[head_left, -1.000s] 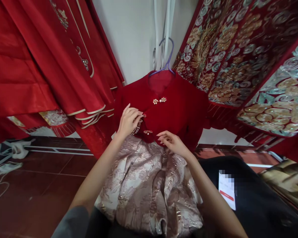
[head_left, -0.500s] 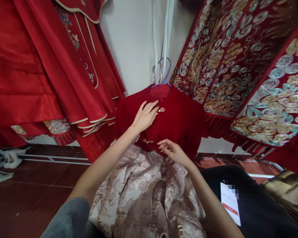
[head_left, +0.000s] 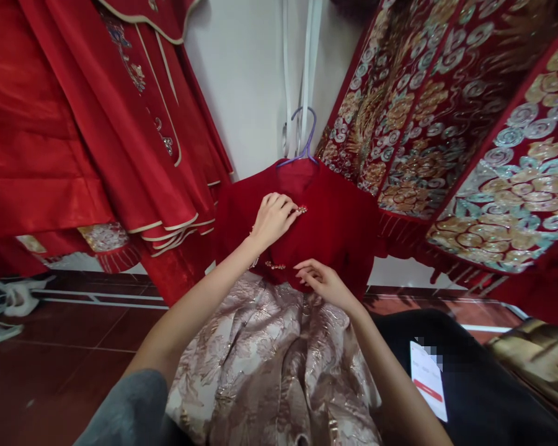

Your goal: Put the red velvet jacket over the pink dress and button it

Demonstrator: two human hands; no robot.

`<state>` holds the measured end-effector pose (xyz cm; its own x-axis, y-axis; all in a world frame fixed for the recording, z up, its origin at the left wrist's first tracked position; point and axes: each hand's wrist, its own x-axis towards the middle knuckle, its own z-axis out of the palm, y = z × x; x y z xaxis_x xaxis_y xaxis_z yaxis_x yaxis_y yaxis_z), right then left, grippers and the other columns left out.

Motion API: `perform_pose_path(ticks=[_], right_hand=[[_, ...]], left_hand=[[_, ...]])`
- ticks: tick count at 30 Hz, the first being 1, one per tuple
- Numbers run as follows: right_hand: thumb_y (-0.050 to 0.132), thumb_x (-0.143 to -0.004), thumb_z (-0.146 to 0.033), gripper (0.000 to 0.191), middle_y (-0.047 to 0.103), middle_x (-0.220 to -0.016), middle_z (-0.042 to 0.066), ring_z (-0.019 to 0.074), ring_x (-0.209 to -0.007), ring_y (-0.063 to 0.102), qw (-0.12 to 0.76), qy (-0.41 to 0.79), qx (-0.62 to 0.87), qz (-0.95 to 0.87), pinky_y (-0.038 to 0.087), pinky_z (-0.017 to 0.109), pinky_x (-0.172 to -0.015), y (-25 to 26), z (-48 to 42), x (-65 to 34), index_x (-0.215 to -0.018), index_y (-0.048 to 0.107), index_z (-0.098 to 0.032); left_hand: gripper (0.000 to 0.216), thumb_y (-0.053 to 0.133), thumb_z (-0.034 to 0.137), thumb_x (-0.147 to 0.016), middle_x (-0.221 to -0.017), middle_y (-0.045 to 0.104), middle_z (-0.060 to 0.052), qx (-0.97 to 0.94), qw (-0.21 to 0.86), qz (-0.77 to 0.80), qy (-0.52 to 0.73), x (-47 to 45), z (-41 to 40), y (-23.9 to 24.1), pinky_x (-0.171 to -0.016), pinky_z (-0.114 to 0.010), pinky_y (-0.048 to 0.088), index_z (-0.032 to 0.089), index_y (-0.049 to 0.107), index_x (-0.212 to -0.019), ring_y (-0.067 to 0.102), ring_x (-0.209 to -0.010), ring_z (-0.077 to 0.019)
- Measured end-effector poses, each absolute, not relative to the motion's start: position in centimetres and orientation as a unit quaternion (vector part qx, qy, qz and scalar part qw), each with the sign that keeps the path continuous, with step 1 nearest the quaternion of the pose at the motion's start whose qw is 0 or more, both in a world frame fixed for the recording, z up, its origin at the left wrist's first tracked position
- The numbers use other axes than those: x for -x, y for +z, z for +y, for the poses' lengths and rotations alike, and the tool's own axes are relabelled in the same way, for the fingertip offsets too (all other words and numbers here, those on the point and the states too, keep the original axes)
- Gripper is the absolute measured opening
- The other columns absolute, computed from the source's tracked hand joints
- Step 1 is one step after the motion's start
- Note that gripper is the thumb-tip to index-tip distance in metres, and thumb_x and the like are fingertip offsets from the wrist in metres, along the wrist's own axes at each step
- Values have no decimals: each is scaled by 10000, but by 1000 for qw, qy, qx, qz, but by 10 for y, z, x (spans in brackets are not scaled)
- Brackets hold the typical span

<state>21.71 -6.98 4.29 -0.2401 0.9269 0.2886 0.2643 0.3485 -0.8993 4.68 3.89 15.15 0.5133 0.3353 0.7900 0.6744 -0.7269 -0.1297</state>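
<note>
A dark red velvet jacket (head_left: 339, 223) hangs on a purple hanger (head_left: 302, 139) against the white wall, over a pale pink and gold brocade skirt (head_left: 270, 365). My left hand (head_left: 272, 218) is at the jacket's chest, fingers curled and pinching the upper pearl clasp (head_left: 301, 210). My right hand (head_left: 323, 282) rests at the jacket's lower hem, fingers bent and pressing the red cloth. A second pearl clasp (head_left: 275, 266) lies between the two hands.
Bright red embroidered robes (head_left: 97, 124) hang at the left. Dark red garments with gold and silver swirl embroidery (head_left: 456, 124) hang at the right. A black surface with a white and red tag (head_left: 428, 378) is at the lower right. White cables (head_left: 9, 303) lie on the dark red tiled floor.
My left hand rose from the side tassel clasp to the upper clasp, first flat, now curled on it. My right hand has stayed at the hem. The view shifted slightly.
</note>
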Motion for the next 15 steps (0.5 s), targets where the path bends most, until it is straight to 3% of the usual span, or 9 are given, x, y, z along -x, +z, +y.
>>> perform_pose_path(ticks=[5,9,15], right_hand=[[547,-893,-358,260,683,-931,59,158,-845,664,438,374,434,-692,536,317,-777,45,-70,-217,-1074,621,-187],[558,-883,-358,237,697,-931,66,172,-853,669,458,346,451,-684,544,319,-763,47,-66,-219,-1035,638,-195],[535,-890,-403,238,690,-1054,97,202,-949,660,586,213,484,-614,550,363,-868,88,-48,-211,-987,621,-204]], left_hand=[[223,432,272,-969,-873,653,-39,850,253,-264,-380,-49,44,156,-1117,-497,328,176,633,-961,558,-884,-190],[287,333,192,-978,-839,610,-52,862,295,-242,-332,-47,51,157,-1136,-503,332,163,619,-972,559,-883,-189],[331,273,171,-982,-761,604,-25,872,305,-233,-305,-50,54,160,-1168,-485,300,177,601,-1028,571,-855,-174]])
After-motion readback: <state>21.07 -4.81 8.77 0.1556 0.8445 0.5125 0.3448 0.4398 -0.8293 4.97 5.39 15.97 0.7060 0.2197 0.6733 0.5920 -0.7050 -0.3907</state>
